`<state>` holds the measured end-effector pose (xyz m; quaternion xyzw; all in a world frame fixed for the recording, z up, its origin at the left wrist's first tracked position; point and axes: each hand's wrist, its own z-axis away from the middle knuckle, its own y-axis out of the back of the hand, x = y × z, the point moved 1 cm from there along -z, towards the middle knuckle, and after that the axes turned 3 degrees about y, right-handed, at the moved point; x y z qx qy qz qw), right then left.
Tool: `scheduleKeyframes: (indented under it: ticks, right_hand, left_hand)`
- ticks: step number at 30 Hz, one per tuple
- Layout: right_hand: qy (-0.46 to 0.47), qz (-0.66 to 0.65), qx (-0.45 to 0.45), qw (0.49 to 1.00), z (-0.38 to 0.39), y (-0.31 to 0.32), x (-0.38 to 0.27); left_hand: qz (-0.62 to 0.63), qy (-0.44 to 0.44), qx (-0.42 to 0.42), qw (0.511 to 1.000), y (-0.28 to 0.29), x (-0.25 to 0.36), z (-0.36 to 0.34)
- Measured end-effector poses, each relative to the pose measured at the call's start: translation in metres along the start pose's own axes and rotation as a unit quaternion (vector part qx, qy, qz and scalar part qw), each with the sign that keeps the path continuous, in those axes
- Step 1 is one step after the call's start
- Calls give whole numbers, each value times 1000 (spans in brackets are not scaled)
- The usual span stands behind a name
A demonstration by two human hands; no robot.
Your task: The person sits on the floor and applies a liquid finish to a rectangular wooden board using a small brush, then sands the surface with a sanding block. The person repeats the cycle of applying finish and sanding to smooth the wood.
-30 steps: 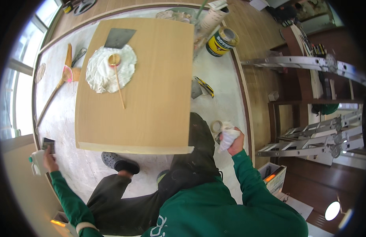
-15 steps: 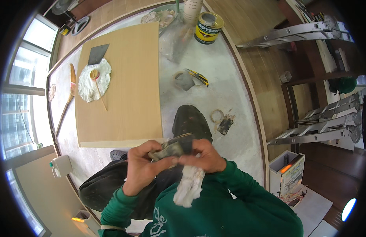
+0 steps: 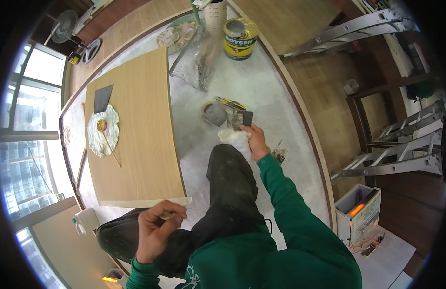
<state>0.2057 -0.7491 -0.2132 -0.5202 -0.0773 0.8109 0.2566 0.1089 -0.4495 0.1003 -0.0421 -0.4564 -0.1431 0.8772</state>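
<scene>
My right hand (image 3: 256, 142) is stretched forward over the floor, its fingers closed on a folded piece of sandpaper (image 3: 243, 118), dark grey and beige, together with a crumpled white rag (image 3: 234, 137). Just beyond it lie a dark grey square (image 3: 216, 114) and a yellow-and-black utility knife (image 3: 231, 103). My left hand (image 3: 158, 228) is closed above my lap, beside the taped near edge of a wood-grain panel (image 3: 146, 135). Between its thumb and fingers is a small brownish piece, too small to name.
On the panel rest a dark sheet (image 3: 103, 98) and a white cloth (image 3: 112, 139) under a small round tub with a stick. A yellow-and-black paint can (image 3: 240, 41) and plastic bag (image 3: 194, 65) stand farther off. Aluminium ladders (image 3: 391, 164) and a white box (image 3: 358, 212) are at right.
My hands were together over my lap with the sandpaper and rag. The right has moved forward with both; the left has dropped lower. The panel's near edge now appears lower in view.
</scene>
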Motion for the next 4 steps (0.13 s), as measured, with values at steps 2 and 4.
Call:
scheduleKeyframes:
  ticks: [2,4]
  right_hand:
    - [-29,33,-3,999,-39,-2,27]
    - [-79,36,-38,995,-70,-16,35]
  left_hand:
    - [37,90,-13,995,-2,-10,6]
    - [78,123,-40,988,-6,-28,9]
